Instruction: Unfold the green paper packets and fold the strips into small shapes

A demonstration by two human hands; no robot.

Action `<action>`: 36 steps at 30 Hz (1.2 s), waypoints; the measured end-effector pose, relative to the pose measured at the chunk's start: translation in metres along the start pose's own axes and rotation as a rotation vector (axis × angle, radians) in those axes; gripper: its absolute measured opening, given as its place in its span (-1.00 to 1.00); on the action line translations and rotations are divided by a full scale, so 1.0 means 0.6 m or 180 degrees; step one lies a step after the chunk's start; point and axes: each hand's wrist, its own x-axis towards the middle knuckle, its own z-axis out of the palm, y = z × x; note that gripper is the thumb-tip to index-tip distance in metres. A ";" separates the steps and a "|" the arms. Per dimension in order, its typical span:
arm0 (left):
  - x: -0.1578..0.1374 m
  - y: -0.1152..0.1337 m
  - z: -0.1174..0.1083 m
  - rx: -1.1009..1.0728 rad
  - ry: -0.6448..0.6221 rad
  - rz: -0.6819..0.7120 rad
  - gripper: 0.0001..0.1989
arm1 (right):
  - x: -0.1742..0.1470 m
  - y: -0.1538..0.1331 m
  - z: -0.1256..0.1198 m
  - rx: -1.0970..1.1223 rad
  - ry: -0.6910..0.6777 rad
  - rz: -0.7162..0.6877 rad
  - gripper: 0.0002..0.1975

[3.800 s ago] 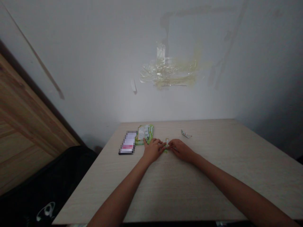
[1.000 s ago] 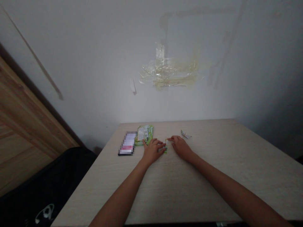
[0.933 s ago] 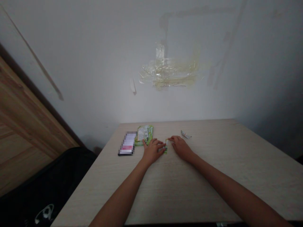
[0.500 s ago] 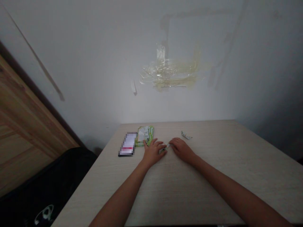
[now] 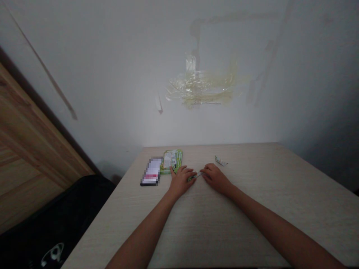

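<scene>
Between my hands a narrow green and white strip, like a folded wrapper [image 5: 193,177], lies low over the tabletop. My left hand [image 5: 180,182] has its thumb and forefinger closed on the strip's left end, the other fingers spread. At the right end my right hand [image 5: 215,178] pinches it, fingers bent together. Much of the strip is hidden by the fingers. Just beyond my left hand sits a pile of green and white packets [image 5: 171,160], flat and overlapping. A small crumpled strip [image 5: 221,161] of similar look rests apart, behind my right hand.
A phone [image 5: 151,172] with a blurred screen lies left of the packets. The pale wooden table [image 5: 252,209] meets a wall [image 5: 112,74] bearing old clear tape [image 5: 200,87]. To the left are a dark bag-like item [image 5: 64,209] and wooden panelling [image 5: 25,130].
The strip shows slightly more between my fingers, and my left thumb has shifted a little to the left. Both hands otherwise stay in nearly the same place.
</scene>
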 end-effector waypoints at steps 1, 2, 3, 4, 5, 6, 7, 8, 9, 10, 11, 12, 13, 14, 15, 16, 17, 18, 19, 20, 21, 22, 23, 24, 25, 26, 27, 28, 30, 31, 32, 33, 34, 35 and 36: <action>0.000 0.000 0.000 0.0008 0.0010 0.0005 -0.72 | 0.000 0.000 0.000 -0.0002 -0.0001 0.0001 -0.77; 0.000 0.000 0.001 0.0008 0.0019 0.0009 -0.72 | 0.000 0.001 0.000 -0.0005 -0.0003 0.0002 -0.77; 0.000 -0.001 0.001 0.0002 0.0027 0.0012 -0.72 | -0.001 0.001 0.001 -0.0008 -0.0006 0.0003 -0.77; 0.000 -0.001 0.002 -0.0008 0.0030 0.0014 -0.72 | -0.001 0.002 0.001 -0.0011 -0.0010 0.0003 -0.77; 0.000 -0.001 0.002 -0.0022 0.0028 0.0017 -0.72 | -0.001 0.003 0.002 -0.0014 -0.0012 0.0005 -0.77; 0.001 -0.001 0.003 -0.0040 0.0024 0.0020 -0.72 | -0.001 0.003 0.002 -0.0017 -0.0008 0.0007 -0.77; 0.001 -0.002 0.003 -0.0064 0.0020 0.0025 -0.71 | -0.001 0.004 0.003 -0.0017 -0.0002 0.0001 -0.77; 0.001 -0.001 0.004 -0.0093 0.0016 0.0036 -0.71 | -0.001 0.005 0.004 -0.0014 0.0004 -0.0010 -0.78; 0.001 -0.001 0.004 -0.0121 0.0016 0.0052 -0.71 | -0.001 0.006 0.005 -0.0007 0.0012 -0.0021 -0.78; 0.000 -0.001 0.004 -0.0141 0.0016 0.0069 -0.71 | -0.001 0.008 0.006 0.0005 0.0018 -0.0033 -0.78; 0.000 0.000 0.003 -0.0151 0.0014 0.0085 -0.71 | -0.002 0.009 0.007 0.0021 0.0020 -0.0044 -0.78; 0.000 0.001 0.003 -0.0151 0.0005 0.0097 -0.70 | -0.002 0.010 0.007 0.0039 0.0024 -0.0049 -0.78; -0.001 0.002 0.003 -0.0149 -0.0008 0.0099 -0.70 | -0.002 0.011 0.008 0.0056 0.0022 -0.0050 -0.78; -0.001 0.003 0.003 -0.0147 -0.0023 0.0090 -0.69 | -0.002 0.012 0.008 0.0071 0.0019 -0.0047 -0.79; -0.001 0.004 0.003 -0.0151 -0.0033 0.0076 -0.68 | -0.002 0.013 0.009 0.0085 0.0010 -0.0045 -0.79; -0.001 0.005 0.003 -0.0164 -0.0030 0.0063 -0.68 | -0.002 0.013 0.009 0.0102 -0.0001 -0.0040 -0.79; -0.001 0.006 0.004 -0.0183 -0.0013 0.0054 -0.68 | -0.002 0.014 0.010 0.0127 -0.0004 -0.0027 -0.80; 0.000 0.007 0.004 -0.0202 0.0013 0.0048 -0.68 | -0.002 0.014 0.010 0.0164 0.0000 -0.0007 -0.80; 0.000 0.007 0.005 -0.0215 0.0043 0.0050 -0.69 | -0.002 0.014 0.010 0.0213 0.0006 0.0015 -0.81; 0.001 0.008 0.006 -0.0221 0.0070 0.0058 -0.70 | -0.002 0.014 0.010 0.0273 0.0023 0.0038 -0.82; 0.001 0.009 0.007 -0.0220 0.0089 0.0071 -0.71 | -0.001 0.014 0.010 0.0340 0.0042 0.0055 -0.82; 0.001 0.009 0.008 -0.0214 0.0096 0.0081 -0.72 | -0.001 0.014 0.009 0.0413 0.0065 0.0068 -0.83; 0.002 0.011 0.008 -0.0207 0.0098 0.0089 -0.73 | -0.001 0.014 0.009 0.0489 0.0084 0.0073 -0.84; 0.002 0.012 0.008 -0.0208 0.0099 0.0083 -0.74 | -0.001 0.015 0.008 0.0565 0.0100 0.0080 -0.85; 0.003 0.013 0.008 -0.0229 0.0101 0.0066 -0.75 | 0.000 0.015 0.007 0.0646 0.0117 0.0097 -0.86; 0.003 0.015 0.007 -0.0272 0.0103 0.0036 -0.75 | 0.000 0.016 0.006 0.0729 0.0131 0.0132 -0.86; 0.004 0.017 0.007 -0.0333 0.0109 -0.0005 -0.75 | 0.000 0.017 0.006 0.0815 0.0137 0.0188 -0.86; 0.004 0.019 0.007 -0.0405 0.0120 -0.0057 -0.75 | 0.000 0.019 0.007 0.0900 0.0150 0.0278 -0.86; 0.005 0.023 0.008 -0.0556 0.0143 -0.0174 -0.74 | 0.001 0.021 0.010 0.1072 0.0201 0.0566 -0.84; 0.006 0.025 0.008 -0.0620 0.0150 -0.0234 -0.74 | 0.001 0.021 0.013 0.1171 0.0235 0.0740 -0.82; 0.006 0.026 0.009 -0.0676 0.0152 -0.0292 -0.74 | 0.001 0.021 0.016 0.1288 0.0267 0.0910 -0.79; 0.007 0.028 0.010 -0.0723 0.0153 -0.0343 -0.74 | 0.001 0.020 0.019 0.1432 0.0297 0.1047 -0.74; 0.007 0.030 0.010 -0.0764 0.0156 -0.0385 -0.74 | 0.001 0.019 0.022 0.1598 0.0309 0.1141 -0.69; 0.007 0.032 0.011 -0.0798 0.0168 -0.0421 -0.73 | 0.001 0.017 0.025 0.1776 0.0309 0.1183 -0.64; 0.007 0.033 0.011 -0.0829 0.0190 -0.0454 -0.72 | 0.001 0.015 0.027 0.1937 0.0301 0.1195 -0.59</action>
